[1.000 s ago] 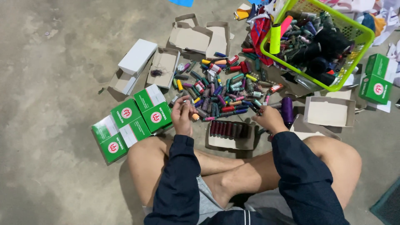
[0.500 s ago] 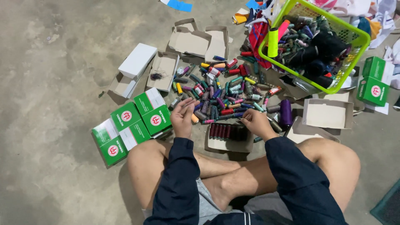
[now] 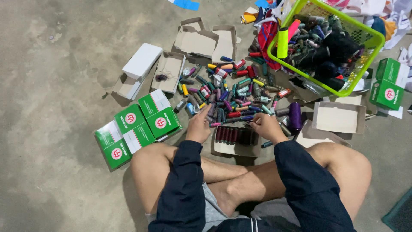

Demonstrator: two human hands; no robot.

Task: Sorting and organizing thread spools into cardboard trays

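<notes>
Both hands reach into the thread spools [image 3: 234, 96] on the floor; left hand [image 3: 200, 126] released, right hand [image 3: 267, 126] unclear, above a box [image 3: 236, 141].

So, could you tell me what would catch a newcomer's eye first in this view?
Most striking is the heap of many-coloured thread spools spread on the concrete floor in front of the seated person. The left hand and right hand rest at its near edge, either side of an open box of dark red spools. A lime-green basket of more spools sits at upper right, and green-and-white boxes lie at left.
</notes>
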